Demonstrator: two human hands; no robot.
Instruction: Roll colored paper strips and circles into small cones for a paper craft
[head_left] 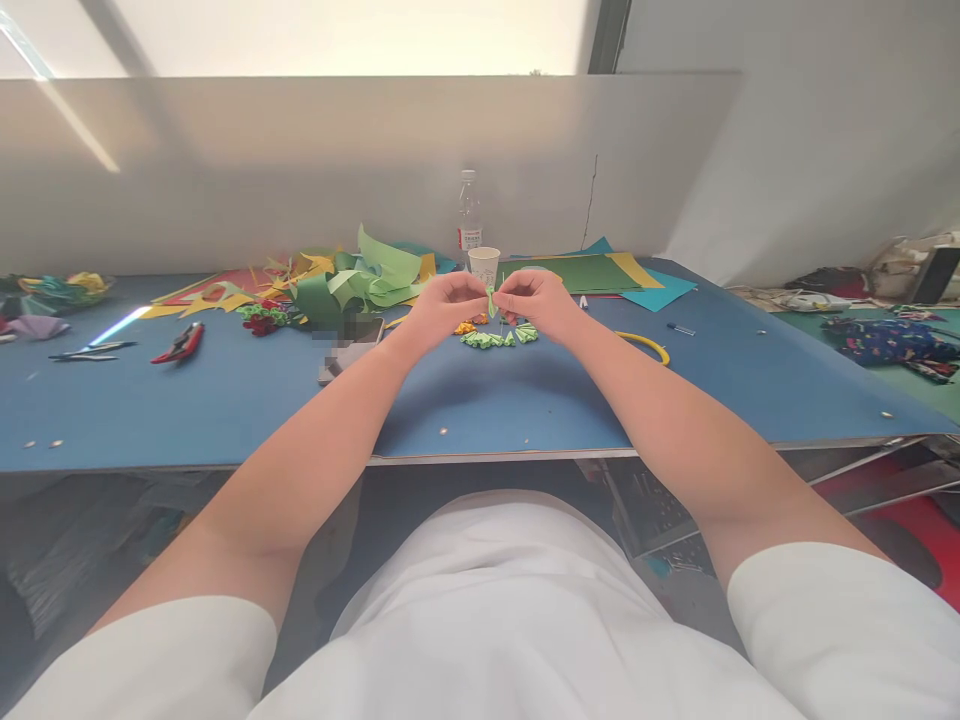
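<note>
My left hand (448, 308) and my right hand (538, 302) meet above the middle of the blue table. Between their pinched fingertips is a small light green paper piece (492, 301), gripped from both sides; a thin stem-like line shows beside it, too fine to make out. Beneath the hands lie several folded light green paper pieces (486, 341), with more at the right (527, 333). Small orange pieces (466, 327) sit just behind them, partly covered by my fingers. A white paper cup (484, 262) stands directly beyond my hands.
Behind the cup rises a clear plastic bottle (469, 212). Green paper scraps (375, 272) heap at left, near red-handled pliers (180, 343) and tweezers (94, 350). Rightward are coloured sheets (592, 272), a yellow ring (652, 346) and a pen (681, 328). The table's front edge (495, 457) is close to my body.
</note>
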